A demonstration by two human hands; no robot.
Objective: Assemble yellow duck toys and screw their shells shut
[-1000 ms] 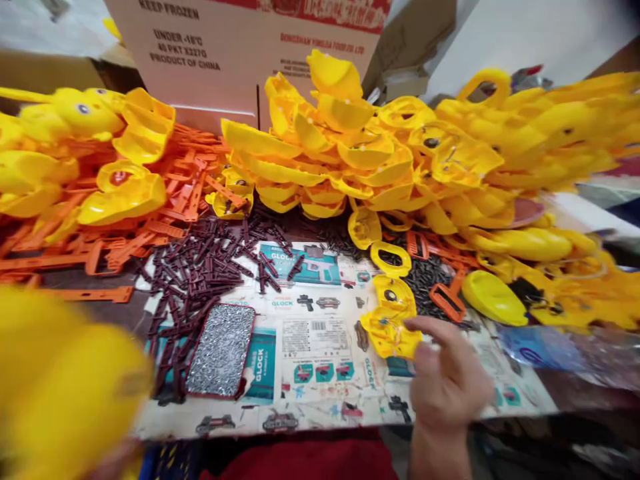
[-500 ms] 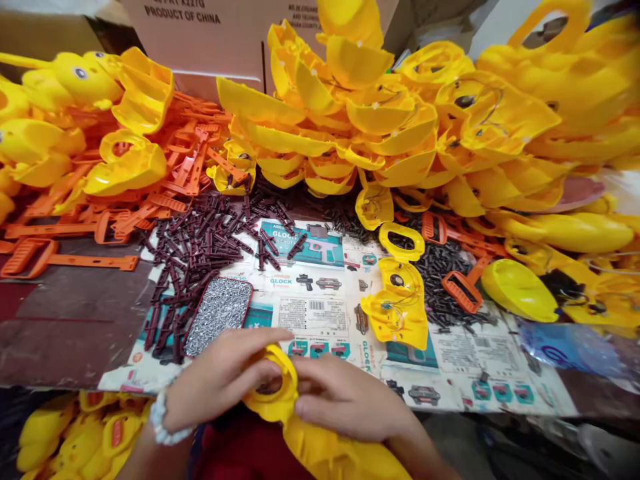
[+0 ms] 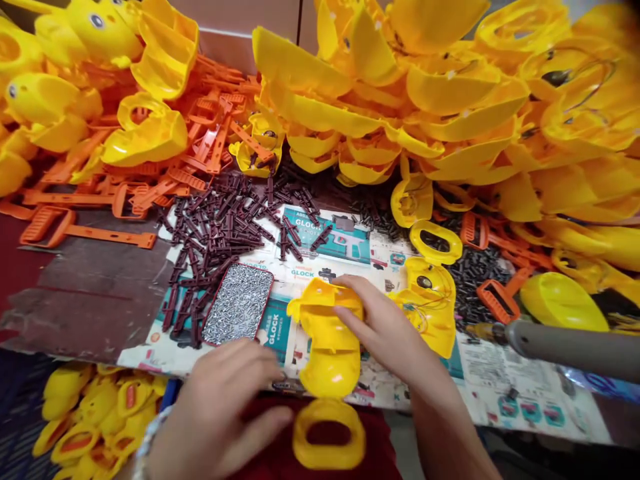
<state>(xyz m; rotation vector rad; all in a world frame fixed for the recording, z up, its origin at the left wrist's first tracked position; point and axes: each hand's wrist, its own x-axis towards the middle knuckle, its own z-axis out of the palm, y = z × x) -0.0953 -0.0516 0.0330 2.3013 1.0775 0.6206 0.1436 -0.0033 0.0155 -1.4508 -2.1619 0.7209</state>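
Note:
In my right hand [image 3: 377,320] is a yellow plastic duck-shaped shell half [image 3: 333,347], its hollow inner side up. The fingers wrap its far right end, and its oval handle ring [image 3: 353,437] points toward me over the table's front edge. My left hand [image 3: 230,387], wearing a pale bead bracelet [image 3: 149,440], hovers left of the shell, apart from it. Its thumb and fingers are spread and nothing shows in them. Just beyond that hand lies a red-rimmed tray [image 3: 273,283] full of small silver screws [image 3: 237,303].
Dark brown plastic parts [image 3: 225,223] heap behind the tray. Orange handles [image 3: 200,143] pile at back left, yellow shells [image 3: 400,100] at back and right. Another wired shell [image 3: 433,300] lies right of my hand. A grey cylindrical tool [image 3: 570,347] juts in from the right. Yellow ducks [image 3: 100,413] sit below left.
My left hand has let go of the yellow shell and moved away. My right hand has turned the shell hollow side up, its ring now toward me. The grey tool has come into view.

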